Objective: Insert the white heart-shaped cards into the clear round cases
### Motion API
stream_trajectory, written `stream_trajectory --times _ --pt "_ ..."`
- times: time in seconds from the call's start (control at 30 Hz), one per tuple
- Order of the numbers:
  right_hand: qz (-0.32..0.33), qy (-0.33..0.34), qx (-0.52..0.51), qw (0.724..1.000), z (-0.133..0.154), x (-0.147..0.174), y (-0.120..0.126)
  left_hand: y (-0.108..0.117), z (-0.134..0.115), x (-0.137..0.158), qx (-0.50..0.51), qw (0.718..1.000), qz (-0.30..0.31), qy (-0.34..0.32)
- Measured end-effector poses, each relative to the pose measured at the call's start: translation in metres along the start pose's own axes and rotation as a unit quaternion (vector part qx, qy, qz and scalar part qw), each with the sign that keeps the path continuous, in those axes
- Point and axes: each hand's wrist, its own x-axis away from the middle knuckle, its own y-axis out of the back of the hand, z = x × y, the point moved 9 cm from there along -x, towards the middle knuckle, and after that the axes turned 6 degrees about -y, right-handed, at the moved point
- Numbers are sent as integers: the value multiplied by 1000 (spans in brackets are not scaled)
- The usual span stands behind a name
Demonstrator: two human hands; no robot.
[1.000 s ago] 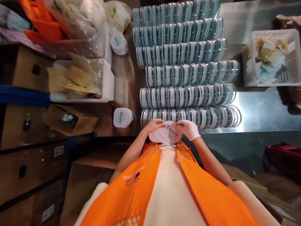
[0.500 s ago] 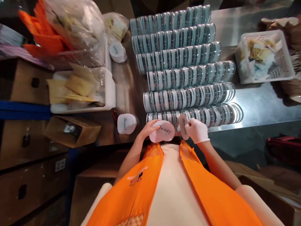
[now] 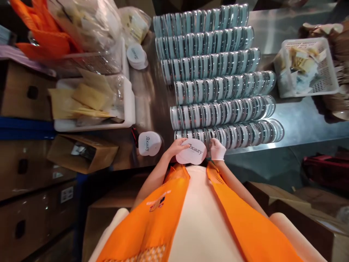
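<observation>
My bare left hand (image 3: 177,147) grips a white rounded card (image 3: 192,154) printed with "beauty", its thumb on the top face. Whether several cards are stacked there I cannot tell. My right hand (image 3: 217,150), in a white glove, is closed at the front row of round clear containers (image 3: 245,133), just right of the card. Its fingertips point into that row and touch or nearly touch the containers; what they pinch, if anything, is hidden. More printed cards (image 3: 149,143) lie on the metal table to the left of my left hand.
Several rows of round containers (image 3: 218,87) stand on edge across the metal table (image 3: 308,125). At right is a white basket (image 3: 324,78) of packets. On the left are a white tray (image 3: 130,109) with yellow envelopes, another card stack (image 3: 136,56) and cardboard boxes (image 3: 81,153).
My right hand has moved slightly left, towards the front row. The card it held upright no longer shows in it. My left hand keeps its card; the whole view has shifted slightly.
</observation>
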Motion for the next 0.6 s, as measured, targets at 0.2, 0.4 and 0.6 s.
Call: stream_trajectory --times 0.2,0.4,0.6 --pt "110 -46 50 992 8 -1 5 -2 -4 1 -23 1000 7 7" --pt "152 11 232 961 17 -4 14 -1 -5 3 -47 999 11 5" --pt "149 -90 -34 984 -10 8 -4 -4 -4 0 -60 998 8 0"
